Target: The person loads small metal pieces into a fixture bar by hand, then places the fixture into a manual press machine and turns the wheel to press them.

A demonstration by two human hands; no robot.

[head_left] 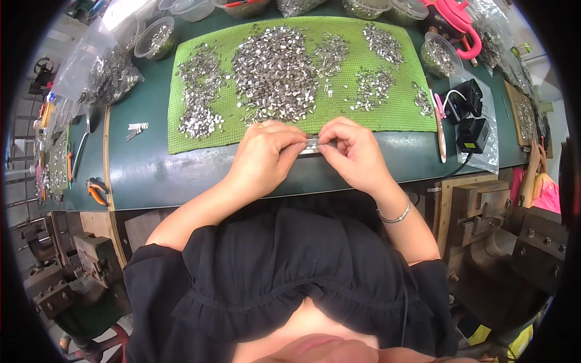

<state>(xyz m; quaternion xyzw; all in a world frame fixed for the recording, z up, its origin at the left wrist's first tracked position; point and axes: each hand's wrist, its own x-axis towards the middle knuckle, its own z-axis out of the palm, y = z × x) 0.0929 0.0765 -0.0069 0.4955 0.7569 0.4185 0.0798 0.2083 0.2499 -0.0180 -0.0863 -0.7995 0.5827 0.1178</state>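
Observation:
Near the front edge of a green mesh mat [339,124], my left hand [263,154] and my right hand [358,156] meet with pinched fingers. Between their fingertips is a short silver metal strip [310,146], apparently made of small links; my fingers cover its ends. Just beyond my hands, a large heap of small metal pieces [272,72] spreads over the mat. Smaller piles of metal pieces flank it, one on the left [200,81] and another on the right [374,88].
Plastic tubs [155,39] and bags of metal parts [112,72] line the table's back and left. At right lie a knife-like tool [440,136] and black devices [473,134] with a cable. Orange-handled pliers [97,192] rest at front left. Another person's arm [532,172] shows far right.

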